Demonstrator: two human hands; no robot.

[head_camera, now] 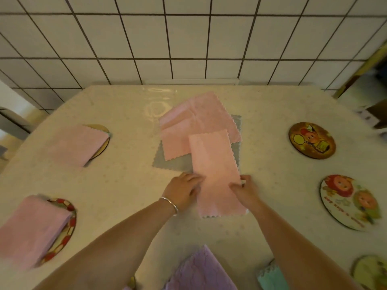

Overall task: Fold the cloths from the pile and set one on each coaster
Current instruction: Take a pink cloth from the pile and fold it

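Two folded pink cloths already sit on coasters along the table's left edge: one on the far-left coaster (pixel 98 141) and one on the near-left coaster (pixel 62 233). At the near edge a folded lilac cloth (pixel 199 271) lies, though whether a coaster is under it I cannot tell. Along the right edge the brown cartoon coaster (pixel 312 140) and the white cartoon coaster (pixel 350 201) are bare, so several cloths remain.

The half-folded pink cloth (pixel 215 172) lies as a long strip at the table's middle, its far end overlapping the pile (pixel 199 126). The left hand (pixel 184 190) pinches its left edge and the right hand (pixel 246 190) pinches its right edge, fingers curled onto the fabric midway along.
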